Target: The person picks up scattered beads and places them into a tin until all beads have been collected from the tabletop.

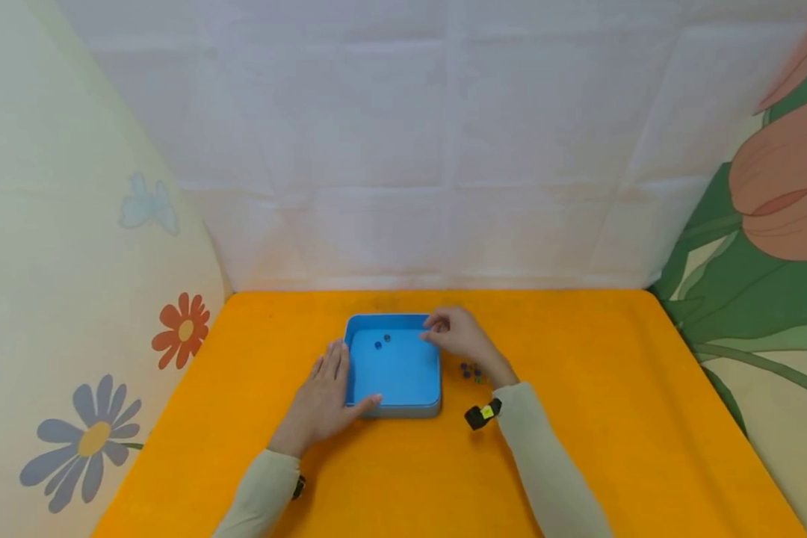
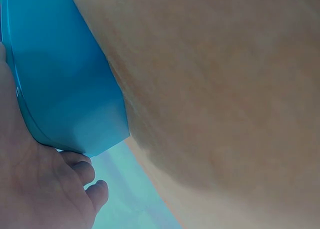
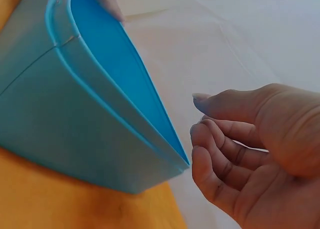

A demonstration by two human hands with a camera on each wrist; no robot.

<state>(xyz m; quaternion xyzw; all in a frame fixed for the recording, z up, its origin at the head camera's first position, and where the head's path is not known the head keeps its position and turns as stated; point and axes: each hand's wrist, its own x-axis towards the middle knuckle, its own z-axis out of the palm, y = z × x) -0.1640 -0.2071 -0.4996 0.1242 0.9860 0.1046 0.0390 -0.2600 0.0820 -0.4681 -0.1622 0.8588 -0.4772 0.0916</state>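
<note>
A square blue tray (image 1: 393, 381) with a raised rim sits on the orange table. Two small glass marbles (image 1: 378, 345) lie on its floor, one dark blue, the other brownish. My left hand (image 1: 323, 396) rests along the tray's left side with fingers straight and the thumb over the front rim. Over the tray's far right corner is my right hand (image 1: 459, 332). Its fingers are loosely bent, and in the right wrist view a gap with nothing in it shows between thumb and fingertips. Several more marbles (image 1: 467, 374), mostly dark blue, lie right of the tray beside the right wrist.
The orange table (image 1: 578, 336) meets a white cloth backdrop (image 1: 376, 149) along its far edge. Printed flower panels stand to the left and right. A black strap (image 1: 482, 413) with a yellow-green mark is on the right wrist.
</note>
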